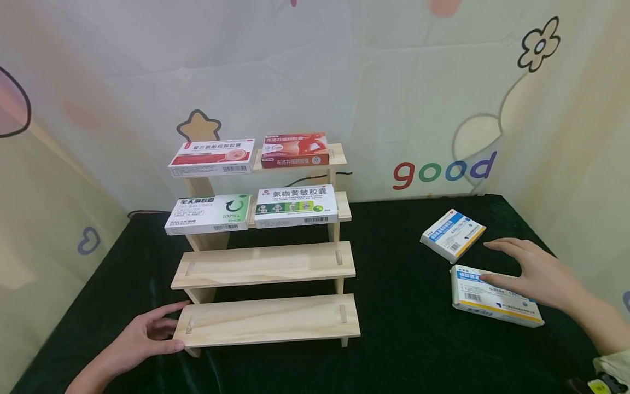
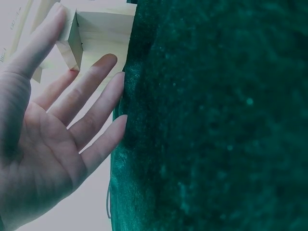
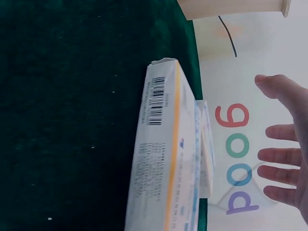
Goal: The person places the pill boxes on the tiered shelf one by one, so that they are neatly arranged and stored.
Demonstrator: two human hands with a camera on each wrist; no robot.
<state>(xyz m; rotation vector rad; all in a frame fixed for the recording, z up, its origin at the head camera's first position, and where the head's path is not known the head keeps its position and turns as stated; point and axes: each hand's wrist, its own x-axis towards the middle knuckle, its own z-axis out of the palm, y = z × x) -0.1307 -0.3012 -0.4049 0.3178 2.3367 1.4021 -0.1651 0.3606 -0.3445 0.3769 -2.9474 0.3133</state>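
My left hand [image 1: 150, 332] is at the left end of the lowest board of a wooden stepped display rack [image 1: 266, 320]. Its thumb touches the board's front corner and the index finger reaches the back corner; the left wrist view shows the fingers spread and fairly straight. Over the near blue-and-white medicine box [image 1: 497, 295], my right hand [image 1: 536, 271] hovers with thumb and fingers apart, holding nothing. The thumb overlaps that box in the head view. A second blue-and-white medicine box [image 1: 453, 234] lies just behind it, left of the fingertips.
On the rack's top step are a white-and-red box [image 1: 213, 157] and a red box [image 1: 295, 150]. The step below bears a white-and-green box [image 1: 209, 213] and another green-banded box [image 1: 296, 205]. Dark green cloth [image 1: 403, 328] covers the table; a printed curtain [image 1: 374, 98] hangs behind.
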